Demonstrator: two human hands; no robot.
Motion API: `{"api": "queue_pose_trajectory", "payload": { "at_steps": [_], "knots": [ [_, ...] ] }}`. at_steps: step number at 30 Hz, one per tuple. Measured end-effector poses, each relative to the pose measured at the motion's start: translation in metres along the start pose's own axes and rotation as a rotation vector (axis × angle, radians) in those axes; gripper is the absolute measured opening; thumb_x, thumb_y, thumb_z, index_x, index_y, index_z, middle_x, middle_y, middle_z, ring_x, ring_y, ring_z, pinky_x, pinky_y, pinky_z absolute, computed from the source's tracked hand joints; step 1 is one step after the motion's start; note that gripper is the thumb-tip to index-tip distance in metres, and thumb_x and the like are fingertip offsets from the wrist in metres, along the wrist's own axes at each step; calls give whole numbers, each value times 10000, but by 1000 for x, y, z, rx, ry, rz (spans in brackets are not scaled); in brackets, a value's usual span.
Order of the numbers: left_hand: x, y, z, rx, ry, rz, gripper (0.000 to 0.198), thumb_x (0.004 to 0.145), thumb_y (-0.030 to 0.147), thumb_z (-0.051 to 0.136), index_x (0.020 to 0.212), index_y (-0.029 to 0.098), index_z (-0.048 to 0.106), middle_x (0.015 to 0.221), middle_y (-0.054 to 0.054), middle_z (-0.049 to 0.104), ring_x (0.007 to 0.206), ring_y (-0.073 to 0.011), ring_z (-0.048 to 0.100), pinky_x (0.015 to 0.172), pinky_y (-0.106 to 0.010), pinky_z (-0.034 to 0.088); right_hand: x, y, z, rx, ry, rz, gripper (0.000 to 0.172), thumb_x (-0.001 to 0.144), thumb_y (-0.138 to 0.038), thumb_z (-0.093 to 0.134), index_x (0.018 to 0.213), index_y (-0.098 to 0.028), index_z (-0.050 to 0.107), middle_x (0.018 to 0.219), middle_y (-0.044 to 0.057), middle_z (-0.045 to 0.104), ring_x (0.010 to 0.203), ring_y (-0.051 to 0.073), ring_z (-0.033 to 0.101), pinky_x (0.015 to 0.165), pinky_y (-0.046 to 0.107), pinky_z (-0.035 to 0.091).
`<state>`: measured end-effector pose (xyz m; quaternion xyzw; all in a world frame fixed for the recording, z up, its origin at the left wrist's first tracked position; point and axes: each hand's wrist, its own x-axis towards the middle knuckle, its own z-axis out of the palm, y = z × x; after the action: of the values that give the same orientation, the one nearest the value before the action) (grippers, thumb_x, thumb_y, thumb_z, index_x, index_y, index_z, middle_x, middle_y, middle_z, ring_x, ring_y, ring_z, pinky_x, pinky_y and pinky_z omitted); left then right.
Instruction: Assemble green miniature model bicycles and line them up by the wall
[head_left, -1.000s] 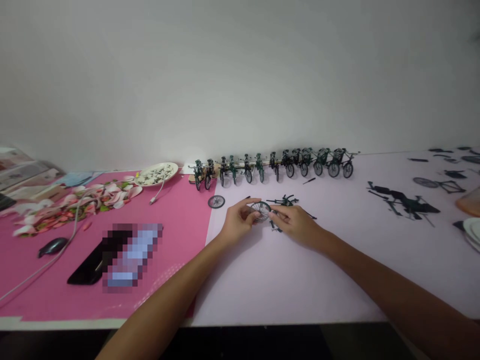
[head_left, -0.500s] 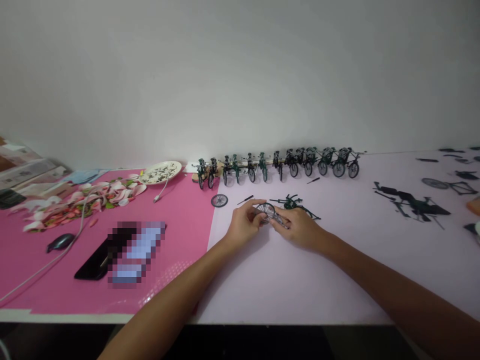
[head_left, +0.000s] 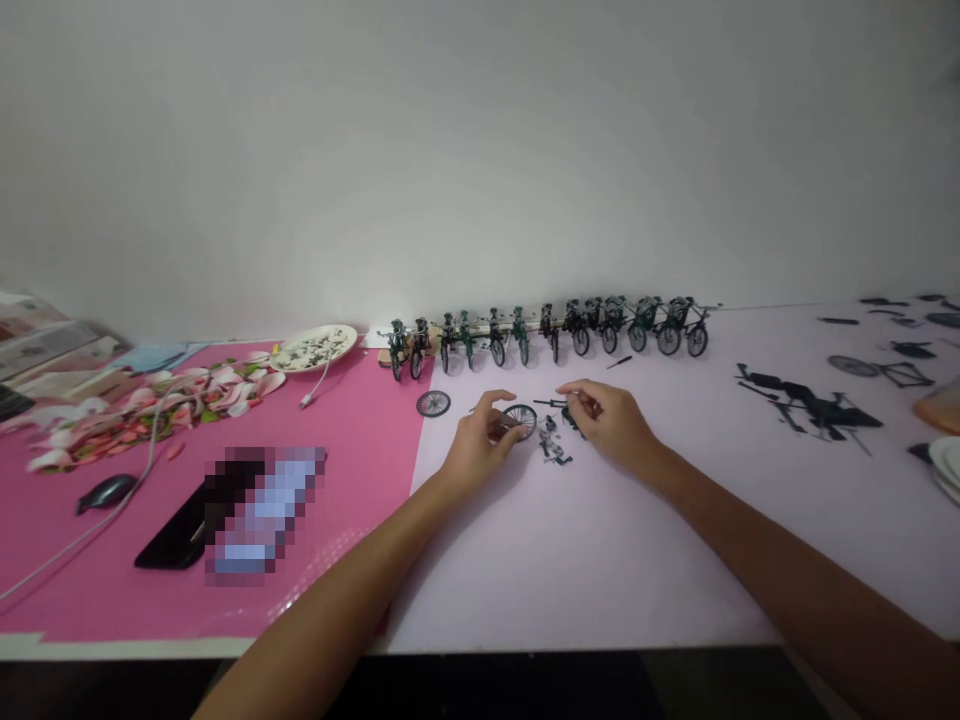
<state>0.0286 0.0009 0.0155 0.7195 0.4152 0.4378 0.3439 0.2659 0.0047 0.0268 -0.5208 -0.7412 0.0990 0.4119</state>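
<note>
My left hand (head_left: 484,436) pinches a small spoked wheel (head_left: 519,421) between thumb and fingers, above the pale part of the table. To its right, my right hand (head_left: 604,418) is closed at the fingertips over dark green bicycle parts (head_left: 574,422); what it grips is too small to name. Between the hands lie small loose parts (head_left: 553,447). Another wheel (head_left: 433,403) lies flat left of my left hand. Behind, a row of small toy bicycles (head_left: 581,329) stands along the wall.
On the pink cover (head_left: 360,450) are a black phone (head_left: 180,520), a mouse (head_left: 107,493), a cable and artificial petals (head_left: 165,400). A plate (head_left: 313,349) of small pieces sits behind. Dark frame parts (head_left: 814,403) and another wheel (head_left: 853,366) lie at the right.
My right hand has moved off the wheel, to the right over the green parts. My left hand still holds the wheel, slightly further left. Small loose parts now show between the hands.
</note>
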Motion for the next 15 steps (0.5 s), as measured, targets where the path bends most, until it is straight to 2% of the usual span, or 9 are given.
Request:
{"api": "queue_pose_trajectory", "payload": {
  "at_steps": [3, 6, 9, 12, 15],
  "knots": [
    [1, -1, -1, 16, 1, 7, 400, 924, 310, 687, 1308, 229, 612, 917, -42, 759, 759, -163, 698, 743, -269, 535, 7, 9, -4, -30, 110, 21, 286, 948, -315, 513, 1020, -191, 760, 738, 49, 649, 611, 179, 525, 608, 318, 407],
    [1, -2, -2, 32, 18, -4, 383, 932, 328, 678, 1300, 228, 644, 935, -52, 753, 802, -176, 705, 746, -273, 535, 13, 18, -7, -86, 119, 20, 250, 938, -301, 523, 988, -210, 750, 899, 93, 706, 806, 235, 615, 665, 336, 453],
    [1, -4, -1, 31, 39, -14, 497, 931, 339, 683, 1403, 230, 570, 942, -51, 748, 767, -168, 695, 725, -275, 526, 16, 24, -11, -103, -18, 2, 245, 958, -348, 542, 980, -224, 752, 960, 102, 714, 971, 272, 625, 726, 351, 484],
    [1, -6, -1, 18, 44, -18, 587, 925, 340, 693, 1463, 219, 492, 924, -45, 743, 740, -165, 692, 720, -280, 521, 16, 27, -15, -112, -210, -25, 290, 959, -458, 599, 1053, -235, 758, 946, 98, 700, 972, 275, 621, 764, 366, 499],
    [1, -7, -1, 3, 40, -28, 575, 921, 343, 698, 1443, 212, 495, 907, -40, 736, 746, -169, 697, 723, -283, 521, 14, 26, -19, -150, -331, -4, 395, 883, -558, 705, 1130, -254, 754, 1020, 104, 683, 965, 276, 629, 769, 362, 506]
  ]
}}
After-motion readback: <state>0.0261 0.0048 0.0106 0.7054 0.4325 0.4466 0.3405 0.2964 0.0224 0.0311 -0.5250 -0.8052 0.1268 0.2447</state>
